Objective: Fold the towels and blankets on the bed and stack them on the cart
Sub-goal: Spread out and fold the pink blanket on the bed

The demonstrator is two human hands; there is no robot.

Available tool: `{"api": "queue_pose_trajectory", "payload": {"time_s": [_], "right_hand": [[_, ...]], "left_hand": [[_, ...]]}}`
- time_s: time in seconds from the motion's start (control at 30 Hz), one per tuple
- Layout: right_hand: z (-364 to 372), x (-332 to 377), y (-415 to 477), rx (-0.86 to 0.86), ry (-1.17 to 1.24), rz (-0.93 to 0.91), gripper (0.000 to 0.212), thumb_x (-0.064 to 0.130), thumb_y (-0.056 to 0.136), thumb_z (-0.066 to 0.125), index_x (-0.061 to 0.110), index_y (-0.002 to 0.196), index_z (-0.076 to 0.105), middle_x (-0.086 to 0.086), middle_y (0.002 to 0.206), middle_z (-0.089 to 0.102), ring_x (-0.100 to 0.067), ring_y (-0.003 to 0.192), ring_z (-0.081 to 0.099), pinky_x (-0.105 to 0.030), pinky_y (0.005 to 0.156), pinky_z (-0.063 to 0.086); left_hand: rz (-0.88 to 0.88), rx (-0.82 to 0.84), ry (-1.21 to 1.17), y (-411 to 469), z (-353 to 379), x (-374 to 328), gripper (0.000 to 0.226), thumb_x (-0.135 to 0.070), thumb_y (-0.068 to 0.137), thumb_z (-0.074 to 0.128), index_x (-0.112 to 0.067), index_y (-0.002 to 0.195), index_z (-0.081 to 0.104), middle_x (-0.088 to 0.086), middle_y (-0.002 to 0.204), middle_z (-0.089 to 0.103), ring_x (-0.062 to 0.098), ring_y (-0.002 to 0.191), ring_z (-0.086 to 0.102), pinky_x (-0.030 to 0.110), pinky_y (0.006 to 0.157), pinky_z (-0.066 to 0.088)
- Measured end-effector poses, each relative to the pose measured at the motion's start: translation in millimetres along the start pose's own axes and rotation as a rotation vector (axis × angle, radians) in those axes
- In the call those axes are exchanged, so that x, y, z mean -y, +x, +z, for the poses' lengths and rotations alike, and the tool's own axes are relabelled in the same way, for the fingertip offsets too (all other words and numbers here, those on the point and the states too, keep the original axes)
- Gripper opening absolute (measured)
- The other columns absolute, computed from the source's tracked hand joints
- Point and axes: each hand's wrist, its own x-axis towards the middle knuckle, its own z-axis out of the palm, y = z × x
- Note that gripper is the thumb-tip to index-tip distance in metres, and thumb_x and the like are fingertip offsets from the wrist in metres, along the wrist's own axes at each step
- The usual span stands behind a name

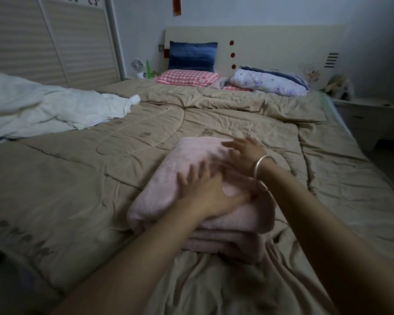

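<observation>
A folded pink blanket [166, 194] lies in the lower centre of the frame on the tan quilt [89, 178] that covers the bed, several layers showing at its near edge. Both hands are on top of it. The left hand [205, 196], coming in from the lower left, lies flat on the middle of the top fold, its fingers [192, 176] straight and spread, gripping nothing. The right hand [243, 153], with a metal bangle [263, 165] at the wrist, rests on the far right part of the same fold, its fingers [232, 145] also spread and flat against the cloth. Both hands are blurred, so finer finger detail is unclear. A crumpled white sheet [43, 110] lies at the left edge of the frame. In the upper centre a blue pillow [192, 56] stands against the headboard [271, 42] behind a red checked pillow [187, 78], with a rolled floral quilt [268, 83] to their right.
</observation>
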Motion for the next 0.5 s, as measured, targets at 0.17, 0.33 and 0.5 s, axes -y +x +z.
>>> {"api": "queue_pose_trajectory", "payload": {"time_s": [0.17,0.33,0.5], "right_hand": [[64.4,-31.5,22.0,0.302,-0.153,0.101,0.054,0.052,0.1,0.014,0.037,0.152,0.007,0.007,0.161,0.0,-0.021,0.148,-0.005,-0.049,0.117,-0.006],[74.4,-42.7,31.3,0.115,0.019,0.143,0.074,0.066,0.086,0.006,0.031,0.144,0.036,0.0,0.155,0.029,-0.026,0.143,0.022,-0.046,0.117,0.012],[64.0,-63.6,-0.1,-0.192,0.68,0.6,0.071,0.044,0.084,0.065,0.007,0.14,0.04,-0.015,0.139,0.047,-0.032,0.126,0.046,-0.034,0.102,0.036]], "left_hand": [[0.042,0.023,0.138,-0.1,38.1,-8.4,0.113,-0.092,0.065,0.035,-0.034,0.153,-0.008,0.003,0.16,-0.019,0.028,0.144,-0.027,0.058,0.111,-0.019],[-0.014,-0.147,-0.57,12.6,-1.7,31.6,0.061,-0.073,0.067,0.057,-0.034,0.113,0.066,-0.007,0.131,0.06,0.014,0.126,0.05,0.039,0.113,0.033],[-0.384,-0.279,-0.512,-3.5,-33.5,125.3,0.047,-0.056,0.063,0.072,-0.021,0.094,0.065,0.0,0.105,0.069,0.018,0.099,0.063,0.03,0.085,0.05]]}}
